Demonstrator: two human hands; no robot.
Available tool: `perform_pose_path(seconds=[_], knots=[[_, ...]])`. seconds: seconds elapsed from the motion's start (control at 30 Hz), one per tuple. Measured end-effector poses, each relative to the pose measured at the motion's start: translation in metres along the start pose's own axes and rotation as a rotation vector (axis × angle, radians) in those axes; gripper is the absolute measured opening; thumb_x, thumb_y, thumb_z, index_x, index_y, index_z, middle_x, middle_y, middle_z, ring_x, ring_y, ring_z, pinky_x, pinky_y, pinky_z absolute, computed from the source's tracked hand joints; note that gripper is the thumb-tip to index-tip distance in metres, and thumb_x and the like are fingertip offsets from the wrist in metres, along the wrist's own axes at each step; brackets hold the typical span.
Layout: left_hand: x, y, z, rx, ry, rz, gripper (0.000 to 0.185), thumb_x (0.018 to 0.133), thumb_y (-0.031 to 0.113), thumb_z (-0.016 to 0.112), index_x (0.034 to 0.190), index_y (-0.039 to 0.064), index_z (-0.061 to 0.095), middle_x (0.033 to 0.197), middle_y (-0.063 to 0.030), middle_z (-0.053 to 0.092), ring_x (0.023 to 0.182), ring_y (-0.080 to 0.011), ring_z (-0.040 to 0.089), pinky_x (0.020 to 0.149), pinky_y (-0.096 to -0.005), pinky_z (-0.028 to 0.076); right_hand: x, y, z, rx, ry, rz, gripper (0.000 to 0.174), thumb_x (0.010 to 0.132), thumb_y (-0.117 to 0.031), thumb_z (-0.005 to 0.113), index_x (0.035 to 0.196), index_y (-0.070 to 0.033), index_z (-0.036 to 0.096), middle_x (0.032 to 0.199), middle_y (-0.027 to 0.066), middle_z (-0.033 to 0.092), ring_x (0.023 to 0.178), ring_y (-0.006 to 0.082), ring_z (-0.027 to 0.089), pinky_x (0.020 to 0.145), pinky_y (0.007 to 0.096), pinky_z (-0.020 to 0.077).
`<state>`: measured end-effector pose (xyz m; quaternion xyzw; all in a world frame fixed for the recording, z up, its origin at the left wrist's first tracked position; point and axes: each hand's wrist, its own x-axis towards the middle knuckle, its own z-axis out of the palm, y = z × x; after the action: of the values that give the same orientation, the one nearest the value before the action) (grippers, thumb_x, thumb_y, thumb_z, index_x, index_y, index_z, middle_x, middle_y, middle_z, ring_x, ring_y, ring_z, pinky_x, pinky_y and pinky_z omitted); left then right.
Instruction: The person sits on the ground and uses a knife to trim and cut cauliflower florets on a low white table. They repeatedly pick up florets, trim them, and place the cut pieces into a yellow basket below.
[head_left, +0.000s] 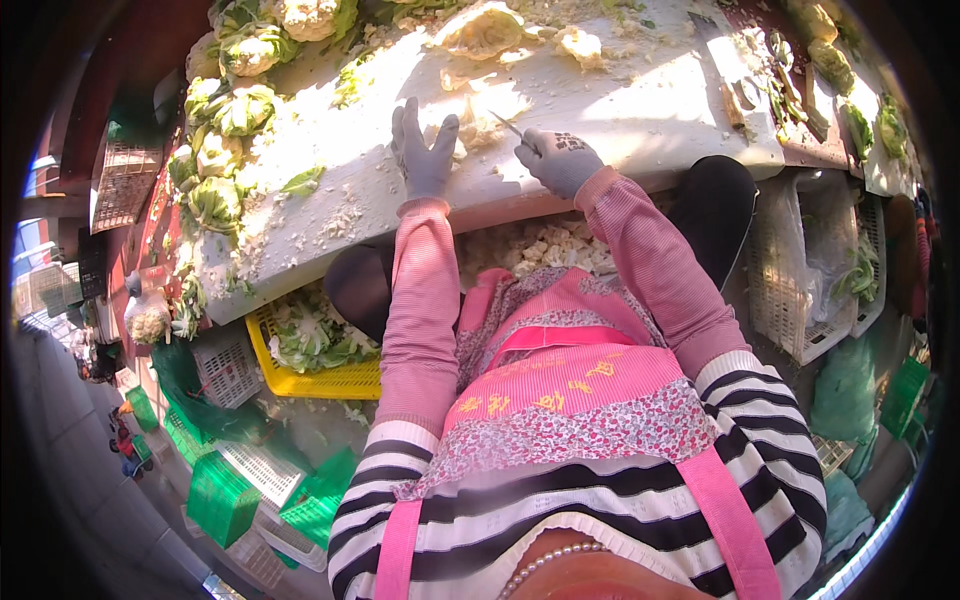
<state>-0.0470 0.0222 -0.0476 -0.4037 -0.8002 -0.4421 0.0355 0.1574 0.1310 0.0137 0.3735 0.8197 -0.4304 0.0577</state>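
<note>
My right hand (561, 159), in a pale work glove with print on its back, grips a small knife (507, 124). The blade points up and left, towards cut cauliflower pieces (480, 127) in bright sun on the white tabletop (360, 191). Left of those pieces is my left hand (424, 150), also gloved, with thumb and fingers apart and nothing held. Glare hides some detail between the hands. Farther up lie a large pale cauliflower piece (480, 31) and a smaller floret (580, 46).
Whole cauliflowers (244, 111) line the table's left side. A yellow crate (319, 384) holds leaves below the table. Loose florets (559, 247) lie beneath the near edge. A white crate (780, 300) with plastic lining stands right. A wooden-handled knife (731, 105) rests at the table's right.
</note>
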Motion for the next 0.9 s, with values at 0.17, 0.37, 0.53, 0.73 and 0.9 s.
perform_pose_path(seconds=[0.17,0.37,0.53,0.73,0.9], knots=[[-0.001,0.046,0.002,0.015,-0.371,-0.088,0.046,0.084,0.044,0.071,0.113,0.009,0.068,0.116,-0.014,0.065,0.114,-0.0348,0.053,0.1,-0.0453,0.042,0.033,-0.034,-0.013,0.543,-0.062,-0.001,0.042,0.099,-0.04,0.053,0.126,-0.009,0.057,0.082,0.0048,0.06,0.065,0.0133,0.058,0.051,0.0303,0.0493],[-0.05,0.08,-0.025,-0.161,-0.373,-0.17,0.02,0.082,0.022,0.074,0.092,0.005,0.071,0.103,-0.0134,0.069,0.099,-0.0324,0.061,0.092,-0.0432,0.047,-0.025,0.007,-0.023,0.485,-0.341,-0.021,0.042,0.097,-0.041,0.056,0.111,-0.003,0.063,0.084,0.0083,0.063,0.069,0.0137,0.06,0.056,0.0312,0.0513],[0.067,0.031,0.049,0.328,-0.115,0.04,0.057,0.075,0.05,0.078,0.114,0.011,0.066,0.132,-0.0206,0.052,0.122,-0.0393,0.048,0.1,-0.0493,0.043,0.0,0.022,-0.045,0.325,0.058,0.055,0.037,0.092,-0.033,0.06,0.117,-0.006,0.062,0.086,0.0108,0.067,0.07,0.0215,0.067,0.067,0.0345,0.0548],[0.06,0.001,0.054,0.277,-0.369,-0.025,0.03,0.075,0.027,0.071,0.102,0.015,0.07,0.125,-0.0182,0.056,0.116,-0.038,0.051,0.101,-0.0461,0.043,0.061,0.023,-0.011,-0.06,0.312,-0.261,0.033,0.09,-0.019,0.06,0.121,-0.007,0.06,0.128,0.0167,0.059,0.104,0.0325,0.064,0.085,0.0417,0.0536],[-0.041,0.024,0.006,0.328,-0.114,-0.156,0.023,0.075,0.024,0.076,0.09,0.008,0.069,0.116,-0.016,0.058,0.111,-0.0373,0.051,0.094,-0.0485,0.043,0.074,-0.024,-0.022,0.254,0.449,-0.111,0.027,0.094,-0.023,0.06,0.114,-0.006,0.062,0.086,0.0128,0.069,0.081,0.0329,0.068,0.076,0.0407,0.0528]])
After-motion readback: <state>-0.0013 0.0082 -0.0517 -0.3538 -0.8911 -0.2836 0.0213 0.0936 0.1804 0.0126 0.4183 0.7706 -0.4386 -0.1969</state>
